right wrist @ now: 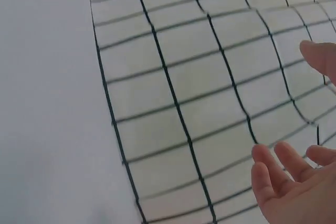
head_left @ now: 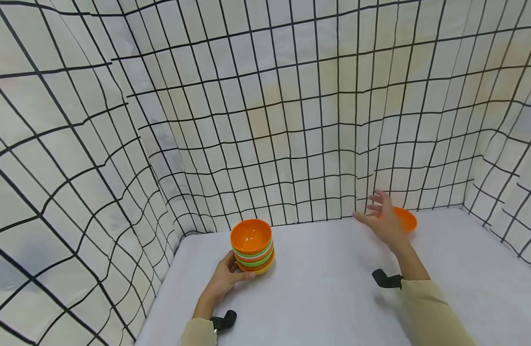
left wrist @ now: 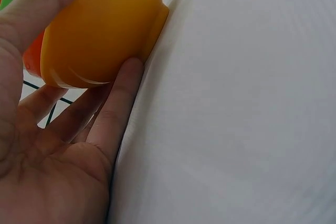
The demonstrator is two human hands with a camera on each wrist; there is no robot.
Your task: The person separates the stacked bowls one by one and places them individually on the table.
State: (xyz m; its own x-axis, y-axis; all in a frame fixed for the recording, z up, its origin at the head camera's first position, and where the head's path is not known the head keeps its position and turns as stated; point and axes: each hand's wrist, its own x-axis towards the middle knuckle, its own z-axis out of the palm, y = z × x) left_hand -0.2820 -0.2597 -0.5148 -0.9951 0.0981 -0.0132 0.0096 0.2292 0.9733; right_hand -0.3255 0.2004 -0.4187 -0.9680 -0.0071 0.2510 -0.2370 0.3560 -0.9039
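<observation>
A stack of bowls [head_left: 251, 238] stands toward the left of the white tabletop, orange on top, with green, orange and yellow rims below. My left hand [head_left: 224, 278] holds the stack low on its left side, thumb in front and fingers behind. In the left wrist view the yellow bottom bowl [left wrist: 105, 30] lies between thumb and fingers. My right hand [head_left: 383, 222] is raised over the far right of the table, fingers spread, holding nothing. Partly hidden behind it is a single orange bowl [head_left: 405, 220]. The right wrist view shows that hand [right wrist: 299, 187] with thumb and fingers wide apart.
White walls [head_left: 300, 120] with a black grid pattern enclose the table at the back and both sides. The white tabletop [head_left: 317, 283] stretches between the two hands. Each wrist wears a black strapped camera mount [head_left: 386, 279].
</observation>
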